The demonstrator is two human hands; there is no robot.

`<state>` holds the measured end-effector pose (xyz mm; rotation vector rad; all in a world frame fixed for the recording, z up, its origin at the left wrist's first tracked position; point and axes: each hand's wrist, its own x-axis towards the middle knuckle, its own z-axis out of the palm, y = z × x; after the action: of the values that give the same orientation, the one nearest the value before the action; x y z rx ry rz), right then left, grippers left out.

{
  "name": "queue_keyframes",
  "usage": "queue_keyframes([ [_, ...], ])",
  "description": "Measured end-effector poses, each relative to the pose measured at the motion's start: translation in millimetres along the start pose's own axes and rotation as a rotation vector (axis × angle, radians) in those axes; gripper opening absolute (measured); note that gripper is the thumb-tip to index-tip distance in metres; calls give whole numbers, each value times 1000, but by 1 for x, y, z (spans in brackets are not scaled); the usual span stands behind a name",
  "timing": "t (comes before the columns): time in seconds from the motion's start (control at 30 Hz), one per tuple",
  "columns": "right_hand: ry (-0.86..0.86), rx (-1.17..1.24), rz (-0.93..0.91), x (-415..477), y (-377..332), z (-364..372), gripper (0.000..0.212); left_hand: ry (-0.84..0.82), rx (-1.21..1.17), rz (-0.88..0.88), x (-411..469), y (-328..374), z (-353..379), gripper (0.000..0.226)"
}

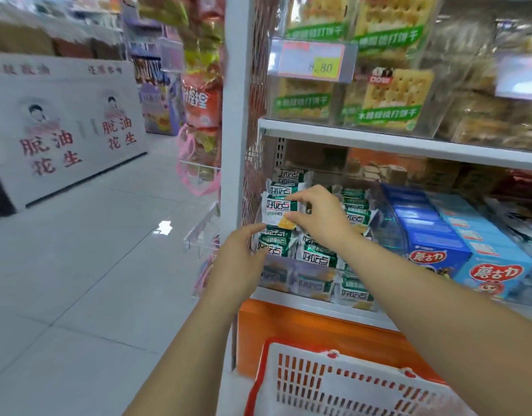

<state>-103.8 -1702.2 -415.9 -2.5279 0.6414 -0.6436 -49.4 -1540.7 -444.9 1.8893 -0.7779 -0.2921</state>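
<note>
A small green-and-white biscuit packet point(277, 210) is held up in front of a pile of the same packets point(315, 253) on the lower shelf. My right hand point(320, 217) pinches the packet's right edge between thumb and fingers. My left hand point(239, 259) reaches up from below, its fingertips at the packet's lower left corner; whether they grip it is not clear. A red-and-white shopping basket point(342, 382) sits low in front of me, under my right forearm.
White shelf boards point(378, 139) carry cracker packs above and blue boxes point(438, 235) right of the pile. A white upright post point(236, 115) with hanging snack bags point(201, 100) stands left. An orange base panel point(303, 334) lies below. A tiled aisle floor point(93, 265) stretches left toward a white display stand point(63, 127).
</note>
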Motion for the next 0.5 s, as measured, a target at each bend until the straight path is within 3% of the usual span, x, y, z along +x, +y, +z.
queue_keyframes([
  [0.27, 30, -138, -44, 4, 11, -5, 48, 42, -17, -2, 3, -3, 8, 40],
  [0.5, 72, -252, 9, -35, 83, -90, 38, 139, 70, 244, -10, 10, 27, 26],
])
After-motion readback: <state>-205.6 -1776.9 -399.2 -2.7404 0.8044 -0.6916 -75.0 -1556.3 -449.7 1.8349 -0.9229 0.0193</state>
